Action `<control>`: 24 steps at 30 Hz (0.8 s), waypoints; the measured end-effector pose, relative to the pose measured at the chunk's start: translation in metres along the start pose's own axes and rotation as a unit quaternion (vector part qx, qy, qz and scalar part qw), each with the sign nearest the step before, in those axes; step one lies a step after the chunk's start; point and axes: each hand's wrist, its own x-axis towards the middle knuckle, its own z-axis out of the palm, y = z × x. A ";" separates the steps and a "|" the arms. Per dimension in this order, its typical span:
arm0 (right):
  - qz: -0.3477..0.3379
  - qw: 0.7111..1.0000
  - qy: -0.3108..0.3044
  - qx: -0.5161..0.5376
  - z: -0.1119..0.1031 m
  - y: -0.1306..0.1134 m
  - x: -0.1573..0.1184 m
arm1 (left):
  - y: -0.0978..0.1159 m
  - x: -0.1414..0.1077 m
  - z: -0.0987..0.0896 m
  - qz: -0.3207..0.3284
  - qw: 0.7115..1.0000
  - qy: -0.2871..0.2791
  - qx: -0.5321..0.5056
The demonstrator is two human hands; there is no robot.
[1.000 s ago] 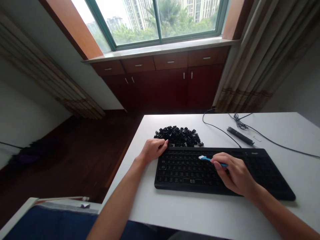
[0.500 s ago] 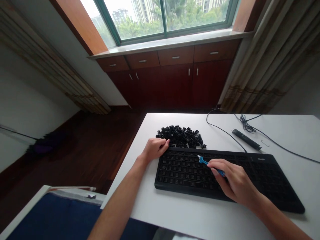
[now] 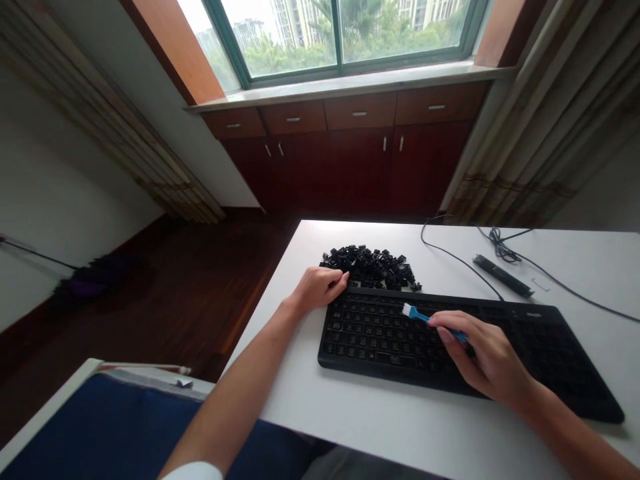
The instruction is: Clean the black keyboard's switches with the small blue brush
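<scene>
On the desk [image 3: 380, 433] before you, the keyboard [image 3: 400, 343] sits nearest you, with loose keycaps [image 3: 370, 267] heaped just behind its left half and a cable [image 3: 450, 250] and a slim stick [image 3: 503, 275] behind its right half. Cabinets [image 3: 350, 173] stand beyond the desk, beneath the window [image 3: 340, 33].

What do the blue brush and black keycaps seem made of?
The blue brush looks like smooth moulded plastic, its white bristles probably synthetic, too small to tell. The black keycaps look like hard plastic, with rigid edges and a slight sheen.
</scene>
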 end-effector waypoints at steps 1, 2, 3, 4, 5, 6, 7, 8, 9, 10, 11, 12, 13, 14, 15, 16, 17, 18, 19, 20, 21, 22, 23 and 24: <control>0.002 1.000 -0.005 0.003 0.001 0.000 0.000 | 0.000 0.000 0.000 0.000 1.000 0.001 -0.002; 0.003 1.000 -0.010 0.006 0.003 0.000 0.001 | -0.001 -0.001 0.000 -0.001 1.000 0.001 -0.003; 0.005 1.000 -0.012 0.009 0.004 0.000 0.001 | -0.001 -0.001 0.000 -0.002 1.000 0.002 -0.004; 0.006 1.000 -0.012 0.012 0.006 -0.001 0.002 | -0.002 -0.002 0.000 -0.003 1.000 0.003 -0.005; 0.008 1.000 -0.011 0.014 0.007 -0.002 0.003 | -0.002 -0.002 0.000 -0.003 1.000 0.003 -0.005; 0.009 1.000 -0.011 0.016 0.009 -0.003 0.004 | -0.003 -0.002 0.001 -0.004 1.000 0.004 -0.004; 0.009 1.000 -0.012 0.016 0.010 -0.004 0.005 | -0.003 -0.002 0.001 -0.004 1.000 0.003 -0.004; 0.009 1.000 -0.013 0.014 0.011 -0.005 0.006 | -0.003 -0.002 0.001 -0.003 1.000 0.002 -0.005; 0.010 1.000 -0.015 0.012 0.012 -0.007 0.007 | -0.004 -0.002 0.001 -0.002 1.000 0.002 -0.005; 0.009 1.000 -0.018 0.008 0.013 -0.008 0.007 | -0.004 -0.003 0.002 -0.002 1.000 0.002 -0.006; 0.009 1.000 -0.019 0.003 0.013 -0.009 0.007 | -0.004 -0.003 0.002 -0.003 1.000 0.002 -0.007; 0.008 1.000 -0.020 -0.002 0.012 -0.009 0.007 | -0.004 -0.003 0.002 -0.003 1.000 0.002 -0.007; 0.006 1.000 -0.018 -0.008 0.012 -0.010 0.006 | -0.005 -0.003 0.003 -0.004 1.000 0.002 -0.008; 0.003 1.000 -0.014 -0.014 0.011 -0.010 0.006 | -0.005 -0.003 0.003 -0.005 1.000 0.002 -0.008; -0.002 1.000 -0.008 -0.020 0.010 -0.010 0.005 | -0.005 -0.003 0.003 -0.005 1.000 0.002 -0.008; -0.006 1.000 0.000 -0.024 0.008 -0.009 0.004 | -0.005 -0.002 0.003 -0.005 1.000 0.001 -0.008; -0.011 1.000 0.007 -0.027 0.007 -0.009 0.003 | -0.005 -0.002 0.003 -0.006 1.000 0.001 -0.008; -0.014 0.999 0.011 -0.028 0.006 -0.008 0.003 | -0.004 -0.002 0.003 -0.006 1.000 0.000 -0.009; -0.016 0.999 0.014 -0.028 0.006 -0.008 0.002 | -0.004 -0.002 0.003 -0.007 1.000 0.000 -0.010; -0.016 0.999 0.015 -0.028 0.005 -0.007 0.002 | -0.004 -0.002 0.003 -0.008 1.000 0.000 -0.011; -0.016 0.999 0.015 -0.028 0.005 -0.007 0.002 | -0.004 -0.001 0.003 -0.009 1.000 0.001 -0.011; -0.016 0.999 0.014 -0.028 0.005 -0.006 0.002 | -0.003 -0.001 0.003 -0.009 1.000 0.001 -0.011; -0.016 0.999 0.012 -0.027 0.005 -0.006 0.001 | -0.003 -0.001 0.003 -0.010 1.000 0.002 -0.011; -0.016 1.000 0.009 -0.026 0.005 -0.006 0.001 | -0.003 0.000 0.003 -0.010 1.000 0.001 -0.011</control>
